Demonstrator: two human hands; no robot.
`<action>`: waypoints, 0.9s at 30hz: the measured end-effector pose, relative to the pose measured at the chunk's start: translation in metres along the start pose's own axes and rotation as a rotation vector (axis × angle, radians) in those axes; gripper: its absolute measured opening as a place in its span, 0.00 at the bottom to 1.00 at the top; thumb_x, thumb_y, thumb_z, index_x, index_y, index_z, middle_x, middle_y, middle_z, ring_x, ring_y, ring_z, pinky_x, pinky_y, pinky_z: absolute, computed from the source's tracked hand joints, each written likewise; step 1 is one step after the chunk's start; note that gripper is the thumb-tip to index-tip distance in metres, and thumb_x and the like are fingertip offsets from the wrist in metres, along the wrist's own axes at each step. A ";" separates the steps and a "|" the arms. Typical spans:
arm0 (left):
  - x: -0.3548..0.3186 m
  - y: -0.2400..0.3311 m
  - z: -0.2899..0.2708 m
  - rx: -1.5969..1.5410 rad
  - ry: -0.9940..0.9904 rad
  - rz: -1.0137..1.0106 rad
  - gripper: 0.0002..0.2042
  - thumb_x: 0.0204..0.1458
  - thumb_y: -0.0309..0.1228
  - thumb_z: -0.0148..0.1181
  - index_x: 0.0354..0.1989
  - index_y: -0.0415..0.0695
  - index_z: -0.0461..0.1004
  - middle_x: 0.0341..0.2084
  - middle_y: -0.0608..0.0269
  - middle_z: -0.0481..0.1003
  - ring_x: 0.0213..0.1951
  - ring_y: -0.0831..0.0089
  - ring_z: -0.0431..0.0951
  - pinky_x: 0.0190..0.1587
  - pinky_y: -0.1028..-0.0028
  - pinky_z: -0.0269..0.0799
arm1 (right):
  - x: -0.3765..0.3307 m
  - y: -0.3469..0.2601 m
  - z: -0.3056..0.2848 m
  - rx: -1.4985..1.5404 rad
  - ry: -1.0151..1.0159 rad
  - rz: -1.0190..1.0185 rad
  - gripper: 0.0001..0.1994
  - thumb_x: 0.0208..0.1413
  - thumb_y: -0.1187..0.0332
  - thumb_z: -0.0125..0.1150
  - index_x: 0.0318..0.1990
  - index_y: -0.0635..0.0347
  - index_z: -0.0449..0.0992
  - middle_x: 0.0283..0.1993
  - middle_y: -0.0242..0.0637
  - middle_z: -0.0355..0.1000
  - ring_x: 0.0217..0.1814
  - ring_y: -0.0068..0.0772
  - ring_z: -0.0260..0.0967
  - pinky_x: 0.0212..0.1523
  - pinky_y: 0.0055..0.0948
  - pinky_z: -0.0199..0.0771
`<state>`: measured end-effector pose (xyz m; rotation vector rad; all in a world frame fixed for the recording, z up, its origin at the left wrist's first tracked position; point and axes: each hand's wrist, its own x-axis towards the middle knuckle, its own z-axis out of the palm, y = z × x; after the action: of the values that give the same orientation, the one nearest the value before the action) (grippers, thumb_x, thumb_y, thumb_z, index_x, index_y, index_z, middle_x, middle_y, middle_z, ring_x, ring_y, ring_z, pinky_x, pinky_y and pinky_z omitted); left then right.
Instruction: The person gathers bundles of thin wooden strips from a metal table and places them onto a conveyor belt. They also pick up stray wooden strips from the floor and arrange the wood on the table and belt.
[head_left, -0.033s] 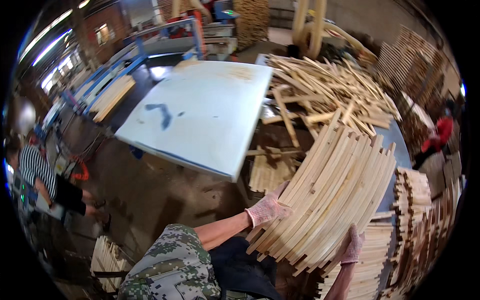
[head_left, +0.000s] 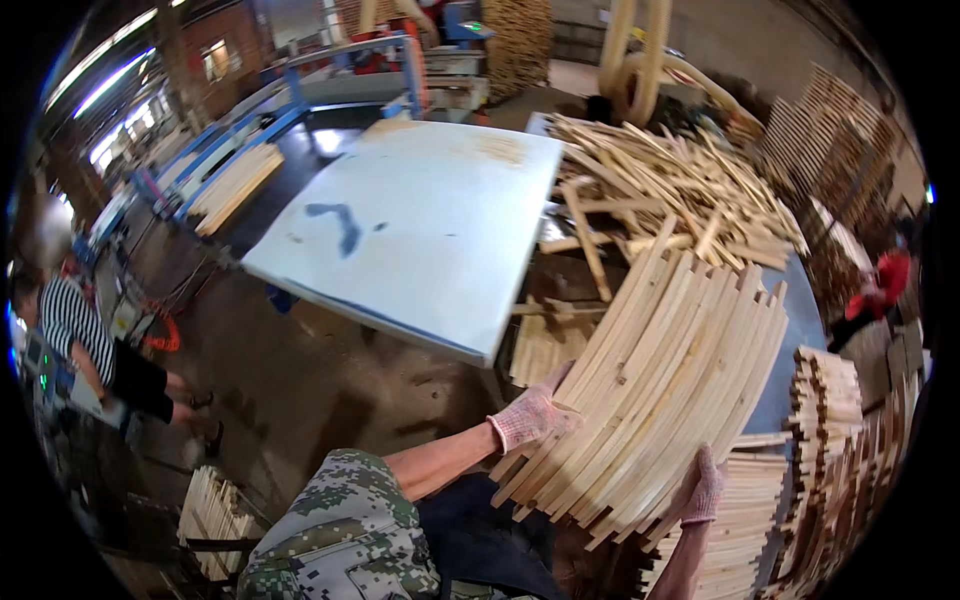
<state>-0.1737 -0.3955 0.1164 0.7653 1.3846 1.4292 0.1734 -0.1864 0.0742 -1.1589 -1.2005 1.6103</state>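
Note:
A wide layer of pale wooden strips (head_left: 645,385), laid side by side with uneven ends, is held between my two gloved hands. My left hand (head_left: 535,418) grips its left edge, thumb on top and the other fingers hidden beneath. At the near right edge my right hand (head_left: 704,490) presses in, its thumb pointing up along the side. The strips slant away from me over the grey-blue tabletop (head_left: 806,310). Below my right hand lies a further stack of wooden strips (head_left: 738,510), partly covered by my forearm.
A white-topped table (head_left: 420,230) stands ahead to the left. Loose wood offcuts (head_left: 660,180) are heaped at the far right. More stacked strips (head_left: 825,400) stand on the right. A person in a striped shirt (head_left: 75,325) is at far left, another in red (head_left: 885,280) at far right.
The surroundings have shifted slightly rightward in my view, the white-topped table among them. Both hands keep the same grip on the wooden strips.

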 end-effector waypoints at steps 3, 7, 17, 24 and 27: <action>-0.070 0.016 -0.106 -0.021 0.208 0.103 0.49 0.49 0.21 0.71 0.80 0.44 0.50 0.54 0.60 0.77 0.44 0.74 0.81 0.49 0.72 0.79 | -0.022 -0.007 0.141 -0.074 -0.192 0.046 0.26 0.58 0.65 0.73 0.61 0.68 0.75 0.48 0.35 0.79 0.42 0.28 0.77 0.43 0.28 0.77; -0.140 0.037 -0.213 -0.132 0.341 0.112 0.45 0.49 0.21 0.70 0.78 0.49 0.55 0.51 0.63 0.78 0.45 0.77 0.79 0.48 0.73 0.79 | -0.036 0.018 0.284 0.004 -0.398 0.062 0.21 0.57 0.68 0.72 0.56 0.69 0.78 0.44 0.33 0.79 0.42 0.27 0.77 0.45 0.27 0.77; -0.207 0.020 -0.467 -0.206 0.537 -0.013 0.40 0.50 0.21 0.72 0.74 0.42 0.62 0.58 0.58 0.77 0.56 0.69 0.78 0.61 0.66 0.76 | -0.069 0.080 0.569 -0.572 -0.582 0.146 0.30 0.52 0.58 0.78 0.53 0.75 0.75 0.43 0.45 0.80 0.42 0.32 0.79 0.42 0.34 0.81; -0.160 0.051 -0.612 0.443 0.641 -0.240 0.38 0.51 0.37 0.76 0.69 0.39 0.66 0.52 0.52 0.82 0.51 0.64 0.83 0.57 0.67 0.78 | -0.067 0.107 0.697 -0.373 -0.573 0.124 0.30 0.55 0.62 0.75 0.59 0.73 0.69 0.47 0.46 0.79 0.43 0.33 0.79 0.43 0.33 0.83; -0.128 0.096 -0.682 0.822 0.562 -0.493 0.42 0.49 0.50 0.74 0.69 0.38 0.67 0.53 0.44 0.81 0.54 0.55 0.83 0.59 0.63 0.77 | -0.068 0.109 0.755 -0.325 -0.527 0.197 0.31 0.55 0.64 0.74 0.61 0.71 0.67 0.47 0.46 0.79 0.43 0.33 0.79 0.43 0.33 0.83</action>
<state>-0.7776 -0.7505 0.1263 0.4469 2.4591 0.6655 -0.5439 -0.4555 0.0806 -1.1065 -1.7830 1.9989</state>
